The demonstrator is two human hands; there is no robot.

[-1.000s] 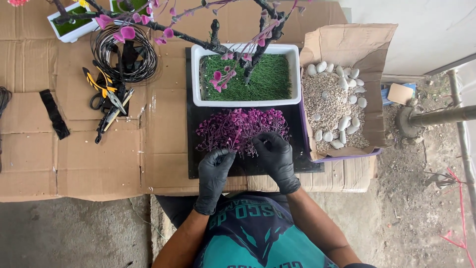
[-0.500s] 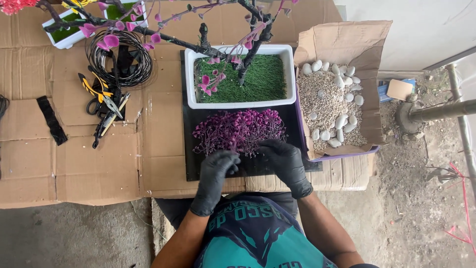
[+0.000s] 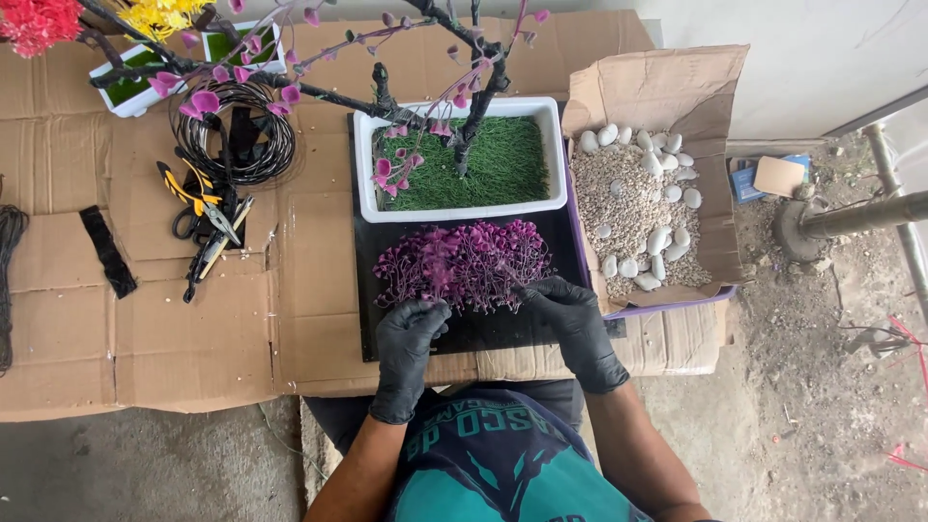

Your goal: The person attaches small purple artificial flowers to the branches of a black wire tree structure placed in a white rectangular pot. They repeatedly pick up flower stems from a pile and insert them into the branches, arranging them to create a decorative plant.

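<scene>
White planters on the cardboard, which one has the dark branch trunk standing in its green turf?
The large white planter just beyond the purple flower pile, beside the box of pebbles. The smaller white planter sits at the far left corner.

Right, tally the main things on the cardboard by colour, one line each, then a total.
Black, 4: left hand's glove, right hand's glove, flat black tray, coil of black wire
White, 1: white rectangular planter with green turf
Purple, 1: heap of purple artificial blossoms, touched by both gloves
Brown, 1: cardboard box of pebbles
Total: 7
</scene>
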